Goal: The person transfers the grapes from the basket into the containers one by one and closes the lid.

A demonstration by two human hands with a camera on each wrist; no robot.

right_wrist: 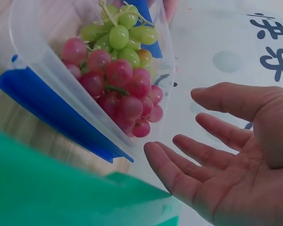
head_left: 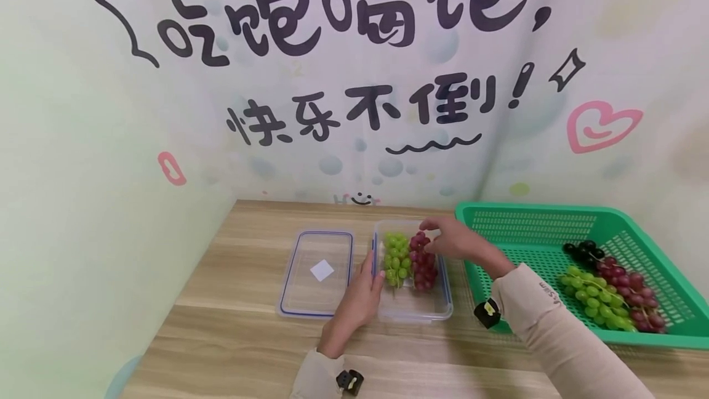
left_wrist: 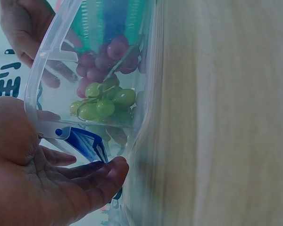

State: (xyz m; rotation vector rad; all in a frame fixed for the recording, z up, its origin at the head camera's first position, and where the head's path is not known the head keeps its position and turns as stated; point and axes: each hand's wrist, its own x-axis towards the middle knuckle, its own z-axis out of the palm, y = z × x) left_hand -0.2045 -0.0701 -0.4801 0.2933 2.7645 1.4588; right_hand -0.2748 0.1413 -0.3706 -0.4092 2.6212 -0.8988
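At the left of the wooden desk (head_left: 232, 337) lies a clear lid (head_left: 317, 273) with a blue seal, flat on the wood with a small white square showing at its middle. Just to its right, the left hand (head_left: 360, 300) rests against the left wall of a clear plastic container (head_left: 412, 306) — fingers straight and relaxed, pressing the rim by the blue clip, curled around nothing, as the left wrist view shows. Inside the container lie two bunches side by side and touching: green grapes (head_left: 396, 258) on the left, red grapes (head_left: 423, 261) on the right, both in the far half of the box. The right hand (head_left: 451, 240) hovers at the container's far right corner, just beside the red bunch; the right wrist view shows its palm spread wide and its fingers loose, holding nothing. Further right, a green basket (head_left: 532, 220) stands on the desk, close beside the container, its near rim partly behind the right sleeve. In its right part sit more grapes — a dark bunch (head_left: 584, 252) at the back, then red and green bunches toward the front.
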